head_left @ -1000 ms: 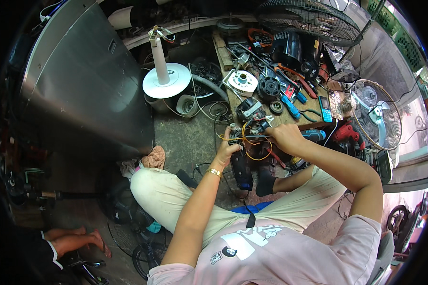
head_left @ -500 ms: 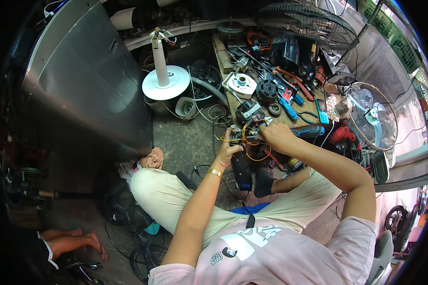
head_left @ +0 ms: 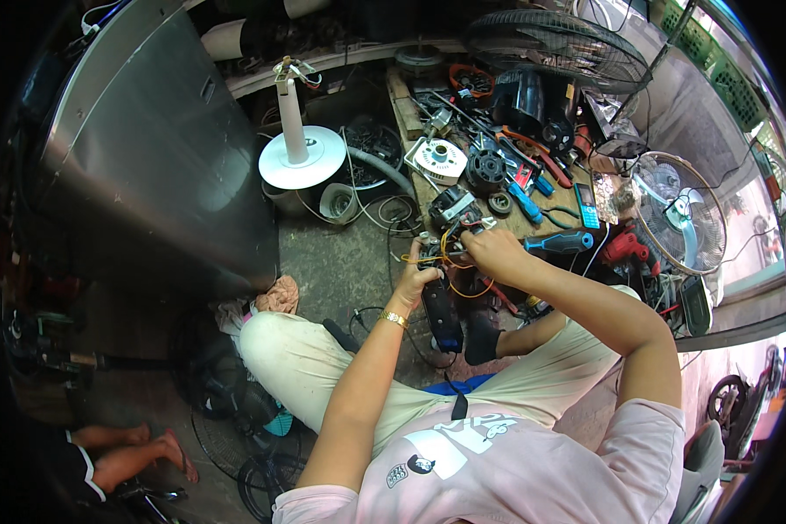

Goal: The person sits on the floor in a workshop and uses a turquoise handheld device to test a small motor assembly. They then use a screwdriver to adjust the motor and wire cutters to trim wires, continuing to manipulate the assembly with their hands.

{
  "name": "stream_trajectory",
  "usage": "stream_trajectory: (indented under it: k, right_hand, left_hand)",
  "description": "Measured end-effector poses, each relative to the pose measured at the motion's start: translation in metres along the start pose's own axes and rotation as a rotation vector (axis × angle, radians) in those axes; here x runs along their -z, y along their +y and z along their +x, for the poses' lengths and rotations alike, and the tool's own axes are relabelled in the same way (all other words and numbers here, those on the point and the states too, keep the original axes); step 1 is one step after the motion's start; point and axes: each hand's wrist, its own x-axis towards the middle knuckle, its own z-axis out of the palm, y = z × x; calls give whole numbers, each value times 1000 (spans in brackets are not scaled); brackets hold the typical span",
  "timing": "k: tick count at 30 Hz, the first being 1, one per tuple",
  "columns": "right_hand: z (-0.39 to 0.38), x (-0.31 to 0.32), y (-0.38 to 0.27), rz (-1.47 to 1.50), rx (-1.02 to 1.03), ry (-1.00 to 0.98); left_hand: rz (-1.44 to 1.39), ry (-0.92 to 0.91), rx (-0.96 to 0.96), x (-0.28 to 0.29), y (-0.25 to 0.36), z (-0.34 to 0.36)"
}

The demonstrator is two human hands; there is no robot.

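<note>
While the left hand [head_left: 417, 281] closes its thumb and fingers around the upper end of an elongated black housing [head_left: 443, 319], the fingers of the right hand [head_left: 496, 255] are bent inward at the yellow wires [head_left: 446, 237] on its far side; whether those fingers grip a wire or a small part cannot be told, as the knuckles cover the contact point; the housing hangs lengthwise toward the person, above the floor [head_left: 323, 249] and between the spread knees, with its wired end at the near edge of the wooden worktop [head_left: 513, 225]; a gold band [head_left: 394, 318] encircles the left wrist; directly beyond the wires sits an exposed motor [head_left: 454, 205]; a screwdriver [head_left: 561, 243] with a blue and black handle extends to the right of the right hand; farther up the worktop are a white vented cover [head_left: 439, 161], a round black casing [head_left: 486, 170] beside it, open pliers [head_left: 561, 214] and a blue phone [head_left: 587, 205]; outboard to the right are a red power tool [head_left: 624, 247] and a caged fan [head_left: 683, 211]; to the left, a white fan stand [head_left: 300, 159] with a round base is positioned near a large metal cabinet [head_left: 162, 166]; another person's legs [head_left: 127, 463] enter at lower left.
</note>
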Motion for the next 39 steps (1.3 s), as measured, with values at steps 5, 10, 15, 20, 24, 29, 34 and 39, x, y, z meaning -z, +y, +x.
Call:
stream_trajectory:
  k: [5,10,15,20,24,29,34,39]
  right_hand:
    - [5,-4,-3,-69,40,85]
    - [10,-11,-9,-84,15,138]
    - [13,-13,-16,-105,43,85]
    - [15,-26,-15,-63,98,207]
    - [15,-30,-30,-37,54,210]
    - [13,-28,-41,-86,24,216]
    - [8,-25,-38,-6,-69,152]
    - [3,-36,-37,138,-118,277]
  left_hand:
    - [-9,-26,-16,-3,3,1]
    - [-10,-11,6,-9,7,-2]
    - [-25,-17,27,-10,11,-4]
    - [-35,-9,41,-14,12,-4]
    - [-109,18,31,-16,16,-6]
    - [-103,5,21,-4,5,1]
    - [-121,22,83,0,3,1]
    - [-161,-48,88,1,4,3]
